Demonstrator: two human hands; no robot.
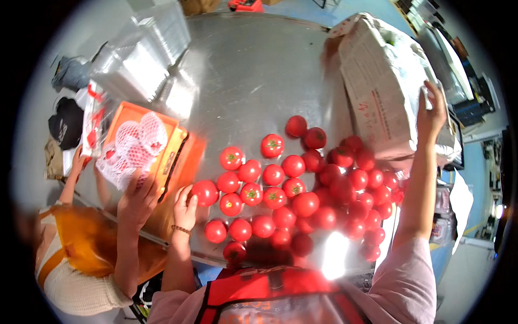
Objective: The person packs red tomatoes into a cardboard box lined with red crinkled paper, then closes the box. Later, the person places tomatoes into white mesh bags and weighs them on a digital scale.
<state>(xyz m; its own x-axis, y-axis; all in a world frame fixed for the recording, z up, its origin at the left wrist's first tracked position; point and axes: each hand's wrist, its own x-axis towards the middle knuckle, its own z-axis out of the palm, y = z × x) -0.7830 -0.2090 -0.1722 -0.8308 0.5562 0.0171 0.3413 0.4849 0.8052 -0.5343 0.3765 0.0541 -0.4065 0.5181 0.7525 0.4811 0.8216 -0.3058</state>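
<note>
My left hand (185,208), with a beaded bracelet at the wrist, has its fingers and thumb around the left side of a red tomato (205,193). Over at the right, my right hand (433,109) grips the far-side edge of a white cardboard box (376,97). The box is tilted towards the table and has white lining showing at its opening; its inside is mostly hidden. Between my hands many loose tomatoes (273,175) are spread on a metal table (251,73). Some show green calyxes, and those near the box are heaped close together.
A co-worker's hand (139,198) is at an orange crate (172,158) holding tomatoes in white foam nets (141,133). Behind it stand stacked clear plastic containers (129,60). A black cap (66,123) lies farther left. A red object (245,5) is beyond the table's far edge.
</note>
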